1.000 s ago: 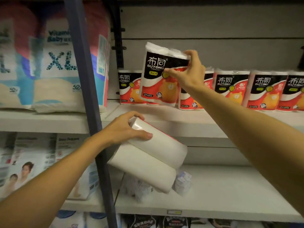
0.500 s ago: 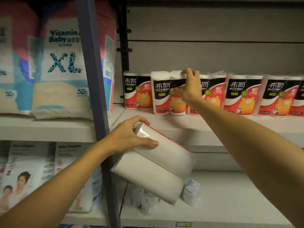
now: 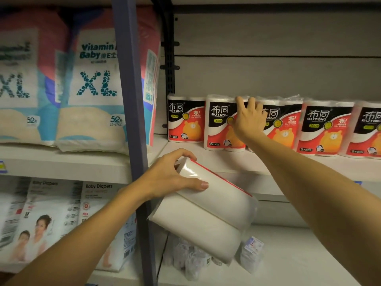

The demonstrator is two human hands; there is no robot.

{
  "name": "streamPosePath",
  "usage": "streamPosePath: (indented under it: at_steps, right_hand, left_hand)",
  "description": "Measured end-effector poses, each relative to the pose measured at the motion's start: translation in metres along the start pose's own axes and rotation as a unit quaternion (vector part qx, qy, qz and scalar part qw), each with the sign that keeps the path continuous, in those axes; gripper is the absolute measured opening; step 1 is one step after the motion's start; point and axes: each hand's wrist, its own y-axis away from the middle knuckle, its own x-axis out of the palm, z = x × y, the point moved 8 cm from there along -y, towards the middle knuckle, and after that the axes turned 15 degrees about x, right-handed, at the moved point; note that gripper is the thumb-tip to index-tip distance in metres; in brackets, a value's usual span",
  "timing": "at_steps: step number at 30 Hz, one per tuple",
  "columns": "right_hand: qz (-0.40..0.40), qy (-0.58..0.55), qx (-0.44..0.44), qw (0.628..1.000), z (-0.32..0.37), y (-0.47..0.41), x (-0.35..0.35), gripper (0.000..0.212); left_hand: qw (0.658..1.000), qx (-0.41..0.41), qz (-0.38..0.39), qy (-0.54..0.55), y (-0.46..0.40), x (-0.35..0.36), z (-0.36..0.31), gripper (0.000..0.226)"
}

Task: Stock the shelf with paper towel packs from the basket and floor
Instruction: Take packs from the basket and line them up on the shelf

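Paper towel packs [image 3: 274, 124] stand in a row on the shelf [image 3: 226, 159], diaper bags [image 3: 68, 83] to their left.

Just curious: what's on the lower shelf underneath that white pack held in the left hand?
Below the held paper towel pack, the lower shelf shows crinkly clear-wrapped small items and a small box. Whatever lies directly behind the pack is covered.
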Motion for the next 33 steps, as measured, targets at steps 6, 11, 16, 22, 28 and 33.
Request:
streamPosePath:
  at_steps: [6,11,16,22,28,33]
  right_hand:
    - [0.088,0.003,0.018,0.996,-0.008,0.002,-0.006,0.074]
    - [0.095,-0.056,0.001,0.994,-0.011,0.021,-0.026,0.079]
    - [0.133,-0.148,0.041,0.979,-0.031,0.006,-0.056,0.055]
    - [0.23,-0.274,0.085,0.93,-0.052,0.002,-0.086,0.032]
    - [0.348,-0.319,0.072,0.878,-0.041,0.027,-0.094,0.028]
    - [0.393,-0.329,0.077,0.855,-0.042,0.037,-0.104,0.018]
  left_hand:
    - [1.0,0.017,-0.012,-0.005,0.0,-0.004,-0.013,0.072]
    - [0.995,0.086,-0.042,-0.003,0.0,-0.013,-0.058,0.073]
    - [0.96,0.238,-0.118,-0.092,0.011,-0.039,-0.128,0.072]
    - [0.677,0.527,-0.2,-0.474,0.04,-0.028,-0.187,0.055]
    - [0.563,0.61,-0.189,-0.525,0.045,-0.009,-0.165,0.018]
    - [0.569,0.613,-0.152,-0.527,0.041,0.007,-0.158,0.02]
